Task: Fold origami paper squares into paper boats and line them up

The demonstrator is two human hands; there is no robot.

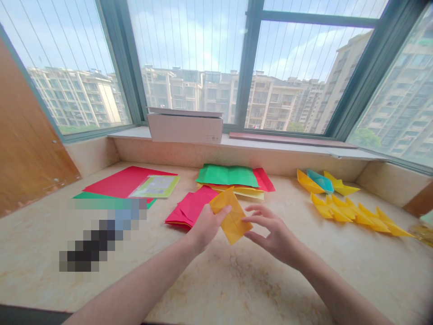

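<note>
Print on the white box (184, 127) and the label packet (156, 186) is too small to read. The folded yellow paper (234, 222), held above the countertop (216, 284), slants lengthwise from far left to near right, one corner toward the person. Left hand (205, 225) pinches its left side; right hand (279, 237), fingers parted, meets its right edge.

Two bare hands (275, 232), slender bare forearms (165, 275)

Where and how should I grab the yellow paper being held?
Probably pinch the yellow paper by its bottom corner, from the near side: it sticks out uncovered, while the left hand grips the upper left and the right hand is at the right corner.
</note>
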